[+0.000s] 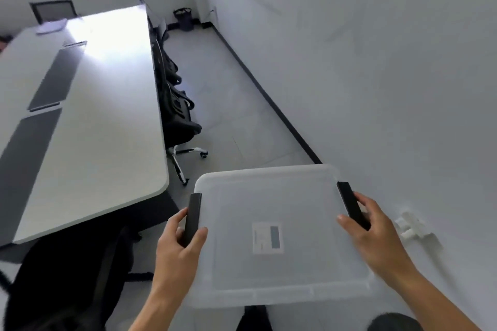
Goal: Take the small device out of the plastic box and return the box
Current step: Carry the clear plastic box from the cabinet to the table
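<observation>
I hold a translucent plastic box (pixel 274 201) with its lid on, low in the middle of the head view, above the floor. A white label with a grey patch (pixel 267 238) sits on the lid. My left hand (pixel 178 247) grips the black latch on the box's left side (pixel 193 216). My right hand (pixel 376 234) grips the black latch on the right side (pixel 351 203). The small device is not in sight; the cloudy lid hides what is inside.
A long white table (pixel 88 115) with dark inlays runs along the left, black office chairs (pixel 177 113) tucked at its right edge. A white wall (pixel 376 62) stands close on the right. Grey tiled floor (pixel 231 105) lies between. A black bin (pixel 183 19) and a standing fan are at the far end.
</observation>
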A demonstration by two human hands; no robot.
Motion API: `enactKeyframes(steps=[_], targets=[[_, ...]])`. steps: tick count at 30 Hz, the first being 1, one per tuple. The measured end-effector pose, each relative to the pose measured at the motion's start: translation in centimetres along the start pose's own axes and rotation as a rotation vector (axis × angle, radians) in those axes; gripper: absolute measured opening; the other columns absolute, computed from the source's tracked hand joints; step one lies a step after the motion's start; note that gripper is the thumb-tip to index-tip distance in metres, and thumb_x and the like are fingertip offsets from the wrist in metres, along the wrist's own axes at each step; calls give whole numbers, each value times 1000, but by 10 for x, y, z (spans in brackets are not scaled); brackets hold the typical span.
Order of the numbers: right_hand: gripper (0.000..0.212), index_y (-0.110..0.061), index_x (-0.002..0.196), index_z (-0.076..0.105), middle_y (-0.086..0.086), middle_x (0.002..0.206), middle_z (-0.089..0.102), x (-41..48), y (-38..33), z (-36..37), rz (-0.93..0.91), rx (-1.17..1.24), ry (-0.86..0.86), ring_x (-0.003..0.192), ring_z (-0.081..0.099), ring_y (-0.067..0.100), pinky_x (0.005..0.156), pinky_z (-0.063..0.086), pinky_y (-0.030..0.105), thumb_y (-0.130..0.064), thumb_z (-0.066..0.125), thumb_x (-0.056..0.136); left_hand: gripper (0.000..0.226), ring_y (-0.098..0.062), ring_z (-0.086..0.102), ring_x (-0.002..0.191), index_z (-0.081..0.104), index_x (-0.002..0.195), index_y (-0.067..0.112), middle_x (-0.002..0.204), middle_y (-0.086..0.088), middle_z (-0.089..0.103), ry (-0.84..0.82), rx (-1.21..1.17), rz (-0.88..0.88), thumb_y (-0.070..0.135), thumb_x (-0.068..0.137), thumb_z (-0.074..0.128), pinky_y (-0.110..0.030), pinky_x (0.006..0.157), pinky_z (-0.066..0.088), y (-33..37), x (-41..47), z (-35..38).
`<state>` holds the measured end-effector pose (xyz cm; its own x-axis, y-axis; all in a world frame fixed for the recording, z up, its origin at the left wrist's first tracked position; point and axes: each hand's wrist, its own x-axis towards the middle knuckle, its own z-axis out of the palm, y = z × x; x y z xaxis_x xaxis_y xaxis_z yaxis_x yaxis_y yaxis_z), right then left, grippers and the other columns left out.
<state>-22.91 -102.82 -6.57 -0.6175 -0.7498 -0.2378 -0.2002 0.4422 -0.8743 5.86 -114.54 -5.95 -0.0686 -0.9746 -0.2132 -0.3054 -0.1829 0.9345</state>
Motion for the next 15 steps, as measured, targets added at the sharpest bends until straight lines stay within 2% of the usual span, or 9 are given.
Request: enactKeyframes(steps=[2, 4, 11, 15], targets=[[48, -27, 130, 46, -3, 80, 60, 47, -12, 16, -11, -21, -25, 67, 58, 16, 57, 42, 27, -27, 65, 86, 45, -42, 66, 83, 52, 122, 32, 89, -16, 70, 34, -6, -19, 14, 84, 67, -56, 77, 53, 1, 42, 8], [47, -26, 130, 47, -4, 76, 59, 94, -26, 32, -20, -49, -32, 63, 56, 14, 56, 39, 25, -25, 65, 86, 44, -44, 65, 86, 53, 121, 33, 89, -16, 70, 54, -22, -31, 14, 84, 67, -56, 77, 54, 5, 89, 16], [55, -28, 135, 42, -12, 94, 61, 252, -95, 81, 7, -97, -17, 85, 61, 13, 72, 48, 33, -33, 64, 85, 50, -42, 65, 84, 48, 131, 25, 88, -18, 69, -2, -1, -23, 15, 85, 65, -53, 74, 56, 62, 263, 39], [53, -28, 135, 43, -13, 92, 59, 331, -141, 97, 7, -55, -5, 81, 59, 11, 66, 44, 28, -32, 64, 86, 47, -37, 66, 84, 51, 129, 23, 87, -10, 70, -34, 18, -10, 13, 86, 64, -43, 73, 56, 104, 358, 49]])
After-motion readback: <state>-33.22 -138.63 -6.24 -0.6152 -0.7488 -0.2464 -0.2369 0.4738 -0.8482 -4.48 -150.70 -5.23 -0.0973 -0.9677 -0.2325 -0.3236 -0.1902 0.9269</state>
